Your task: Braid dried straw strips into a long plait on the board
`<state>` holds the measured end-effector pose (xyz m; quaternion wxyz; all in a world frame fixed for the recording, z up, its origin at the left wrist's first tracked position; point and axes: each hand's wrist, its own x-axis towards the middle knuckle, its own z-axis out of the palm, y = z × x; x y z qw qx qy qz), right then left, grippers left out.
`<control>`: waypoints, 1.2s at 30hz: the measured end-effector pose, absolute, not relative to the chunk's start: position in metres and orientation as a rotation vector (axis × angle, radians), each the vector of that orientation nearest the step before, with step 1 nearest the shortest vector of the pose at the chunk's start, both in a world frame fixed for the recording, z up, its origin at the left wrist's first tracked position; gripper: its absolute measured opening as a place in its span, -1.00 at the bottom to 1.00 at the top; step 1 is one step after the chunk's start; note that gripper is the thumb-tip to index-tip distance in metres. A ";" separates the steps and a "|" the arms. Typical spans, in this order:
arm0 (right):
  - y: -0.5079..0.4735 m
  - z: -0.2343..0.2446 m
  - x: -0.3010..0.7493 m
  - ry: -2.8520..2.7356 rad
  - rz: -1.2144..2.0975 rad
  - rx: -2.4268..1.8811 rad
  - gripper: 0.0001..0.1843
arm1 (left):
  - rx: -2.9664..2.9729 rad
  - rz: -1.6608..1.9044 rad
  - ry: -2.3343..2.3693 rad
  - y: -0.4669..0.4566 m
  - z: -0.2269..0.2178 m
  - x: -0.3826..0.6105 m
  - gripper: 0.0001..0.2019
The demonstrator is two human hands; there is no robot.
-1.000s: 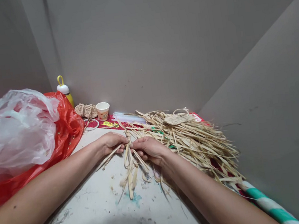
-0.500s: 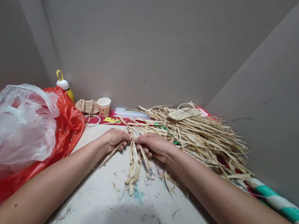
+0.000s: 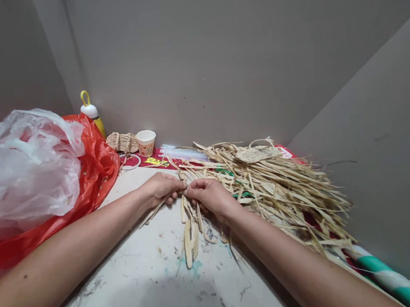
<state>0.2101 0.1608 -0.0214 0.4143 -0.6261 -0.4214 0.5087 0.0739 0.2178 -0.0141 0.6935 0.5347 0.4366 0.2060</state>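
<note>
Dry, straw-coloured strips [image 3: 188, 232], flat like husk or leaf, hang in a small bunch over the near side of my fingers. My left hand [image 3: 164, 187] pinches the bunch near its top, and a thin strip also sticks out below that palm. Close against it, my right hand [image 3: 211, 196] has thumb and forefinger pressed together on the same strips. The fingertips nearly meet, so the exact point of grip is hidden. Just beyond and to the right lies a large heap of the dry strips [image 3: 281, 178], partly behind my right hand.
Crumpled clear and red plastic bags [image 3: 102, 160] fill the left side. Behind stand a yellow-and-white bottle [image 3: 89, 111], a woven straw sole [image 3: 122, 142], a paper cup [image 3: 147, 144] and a white ring [image 3: 130, 161]. A green-and-white striped roll [image 3: 394, 277] lies at right on the stained white table [image 3: 144, 294].
Both hands have drawn closer together at the top of the bunch. The hanging strips have swung slightly and lie narrower. The whole view has shifted a little.
</note>
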 end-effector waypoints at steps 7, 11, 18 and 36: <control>0.160 -0.013 0.216 -1.135 1.405 -1.592 -0.78 | 1.235 0.526 1.033 0.216 -0.018 0.077 -0.85; 0.164 -0.009 0.221 -1.012 1.583 -1.547 -0.89 | 1.272 0.540 1.046 0.214 -0.016 0.078 -0.83; 0.172 -0.011 0.219 -0.884 1.691 -1.562 -0.82 | 1.352 0.544 1.054 0.213 -0.016 0.077 -0.80; 0.173 -0.013 0.209 -0.763 1.706 -1.496 -0.72 | 1.355 0.283 0.955 0.207 0.004 0.068 -0.85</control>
